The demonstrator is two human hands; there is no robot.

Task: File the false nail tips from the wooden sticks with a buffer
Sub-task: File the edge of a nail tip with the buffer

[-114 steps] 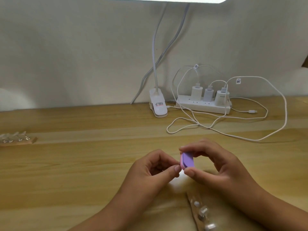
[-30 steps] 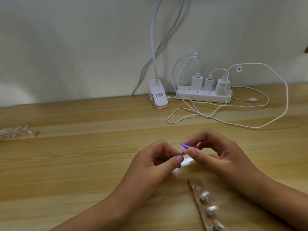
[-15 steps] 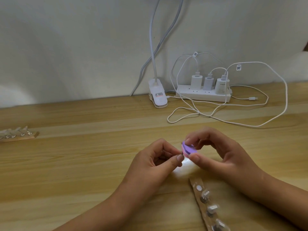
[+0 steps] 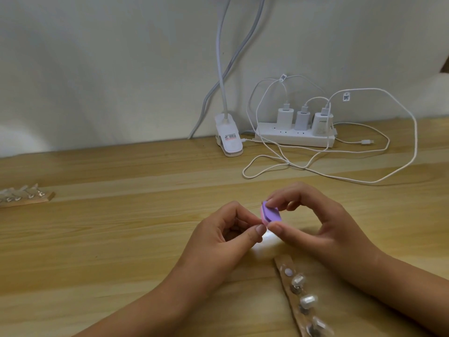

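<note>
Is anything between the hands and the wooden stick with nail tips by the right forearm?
Nothing visible does: the wooden stick lies just nearer the camera than both hands. The right hand pinches the purple buffer; the left hand pinches at its edge, contents hidden.

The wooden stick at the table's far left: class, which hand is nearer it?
Left. The left hand sits mid-table, right of the wooden stick; the right hand, holding the purple buffer, is farther right.

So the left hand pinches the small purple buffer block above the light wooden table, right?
No: in the head view the right hand pinches the small purple buffer block above the light wooden table; the left hand only meets its lower end with pinched fingertips.
</note>
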